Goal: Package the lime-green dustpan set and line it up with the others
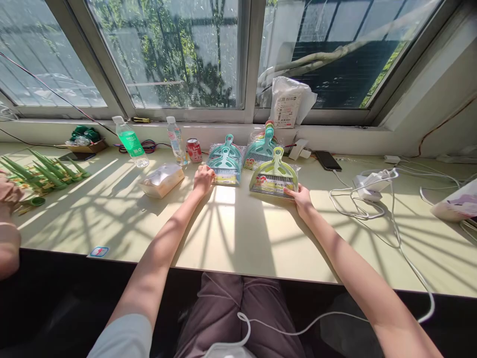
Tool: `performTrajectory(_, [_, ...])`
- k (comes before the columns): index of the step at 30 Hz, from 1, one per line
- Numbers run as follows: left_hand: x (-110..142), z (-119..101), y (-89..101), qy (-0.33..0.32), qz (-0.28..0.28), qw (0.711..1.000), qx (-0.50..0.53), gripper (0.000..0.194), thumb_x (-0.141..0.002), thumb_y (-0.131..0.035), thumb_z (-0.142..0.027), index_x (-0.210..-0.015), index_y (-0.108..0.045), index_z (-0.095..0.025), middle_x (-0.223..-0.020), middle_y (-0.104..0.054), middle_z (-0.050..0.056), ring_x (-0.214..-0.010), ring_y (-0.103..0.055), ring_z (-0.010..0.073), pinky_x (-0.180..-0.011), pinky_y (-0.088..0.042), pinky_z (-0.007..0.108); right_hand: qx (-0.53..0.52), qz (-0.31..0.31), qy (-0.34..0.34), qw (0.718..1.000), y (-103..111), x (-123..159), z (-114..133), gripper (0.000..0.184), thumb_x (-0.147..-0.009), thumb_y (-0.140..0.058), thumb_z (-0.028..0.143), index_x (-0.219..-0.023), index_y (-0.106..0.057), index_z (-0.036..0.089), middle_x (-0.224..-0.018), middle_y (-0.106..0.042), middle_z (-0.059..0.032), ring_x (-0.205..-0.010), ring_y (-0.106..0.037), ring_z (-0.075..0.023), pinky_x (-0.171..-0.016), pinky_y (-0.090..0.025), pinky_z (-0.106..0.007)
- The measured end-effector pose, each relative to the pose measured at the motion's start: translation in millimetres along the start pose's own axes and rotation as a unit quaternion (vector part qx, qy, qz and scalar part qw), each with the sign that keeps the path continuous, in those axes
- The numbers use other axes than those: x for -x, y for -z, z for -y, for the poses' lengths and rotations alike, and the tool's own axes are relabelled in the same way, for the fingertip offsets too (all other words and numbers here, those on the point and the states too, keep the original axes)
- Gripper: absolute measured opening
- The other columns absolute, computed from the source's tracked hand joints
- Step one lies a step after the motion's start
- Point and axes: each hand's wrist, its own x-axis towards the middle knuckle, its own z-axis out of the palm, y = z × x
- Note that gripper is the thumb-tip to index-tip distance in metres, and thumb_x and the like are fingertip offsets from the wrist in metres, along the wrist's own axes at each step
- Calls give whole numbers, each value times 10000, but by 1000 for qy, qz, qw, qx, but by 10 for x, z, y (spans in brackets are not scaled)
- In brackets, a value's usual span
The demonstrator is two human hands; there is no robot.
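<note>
My right hand (302, 198) grips the lower right corner of a yellow-green dustpan and brush set (274, 183) in clear wrapping, its thumb on the front. My left hand (203, 179) is closed at the lower left edge of a wrapped teal dustpan and brush set (224, 169); its fingertips are partly hidden. Directly behind that one lies another teal set (228, 140), mostly covered. More wrapped teal sets (265, 144) are stacked behind the yellow-green one, with reddish and green handle tops showing above them.
Left of the sets stand a red can (194, 150), a clear bottle (176, 141), a green-labelled bottle (130, 142) and a tissue pack (162, 180). To the right lie a phone (328, 160) and white cables around a power strip (373, 185). Another person's hand (9, 193) is at far left.
</note>
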Motion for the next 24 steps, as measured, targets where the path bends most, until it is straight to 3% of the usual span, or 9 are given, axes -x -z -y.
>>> performTrajectory(2, [-9,-22,-30,7,-37,999,-1,147,-983,-666,-192,-844,-682,-236,-1349,-699,158,-1437,-541,381,-1307,-385,603,2,23,5,1000,-16,44,30,582,-525,-1083,374,-962,-726,233,-958,-835,-53,-941,-818,-293,-845,-733,-449])
performTrajectory(4, [-22,-32,-42,32,-57,998,4,150,-969,-696,-186,-835,-650,-234,-1440,-639,156,-1517,-467,396,-1371,-247,672,10,53,9,998,-43,100,67,611,-503,-1089,411,-967,-737,226,-952,-838,-61,-936,-822,-301,-848,-725,-448])
performTrajectory(6, [-38,-23,-27,72,-49,996,35,137,-939,-714,-169,-839,-642,-229,-1418,-625,171,-1482,-506,414,-1339,-312,687,18,80,14,997,-79,168,109,620,-493,-1084,431,-973,-750,224,-958,-842,-66,-941,-825,-304,-863,-716,-443])
performTrajectory(10, [-44,39,57,100,-32,982,156,126,-864,-716,-126,-837,-642,-224,-1288,-621,133,-1271,-649,326,-1179,-552,491,32,121,17,992,-190,338,192,591,-544,-1064,456,-1005,-759,244,-1023,-849,-91,-1013,-832,-325,-912,-708,-444])
performTrajectory(14, [-26,95,104,105,-52,974,193,171,-837,-749,-118,-831,-612,-220,-1235,-627,118,-1211,-657,290,-1129,-558,425,41,153,-6,987,-412,489,160,613,-527,-1077,474,-993,-762,232,-1012,-860,-103,-1011,-838,-347,-895,-714,-461])
performTrajectory(17, [-29,123,76,121,-69,972,190,217,-815,-824,-162,-837,-617,-222,-1169,-669,105,-1162,-672,290,-1109,-554,427,52,173,-7,984,-709,533,30,605,-515,-1072,499,-963,-757,244,-1001,-871,-75,-1014,-837,-348,-933,-716,-493])
performTrajectory(19, [-40,143,39,122,-72,971,192,244,-791,-860,-194,-796,-619,-231,-1077,-702,90,-1109,-692,295,-1088,-563,437,83,171,-4,982,-977,517,-57,550,-602,-1031,502,-1006,-756,252,-1054,-871,-81,-1062,-831,-357,-973,-706,-519])
performTrajectory(22, [-63,188,-18,116,-66,963,235,246,-776,-861,-235,-719,-621,-239,-947,-741,77,-1048,-722,303,-1055,-579,449,207,116,4,971,-1441,455,-111,456,-803,-896,420,-1191,-745,234,-1254,-835,-142,-1250,-778,-389,-1081,-653,-556])
performTrajectory(24, [-78,236,-40,122,-57,952,274,195,-791,-840,-274,-732,-658,-233,-906,-767,77,-1023,-741,307,-1049,-587,465,314,65,27,947,-1732,416,-96,485,-903,-797,359,-1349,-701,195,-1449,-750,-209,-1448,-664,-427,-1198,-564,-595])
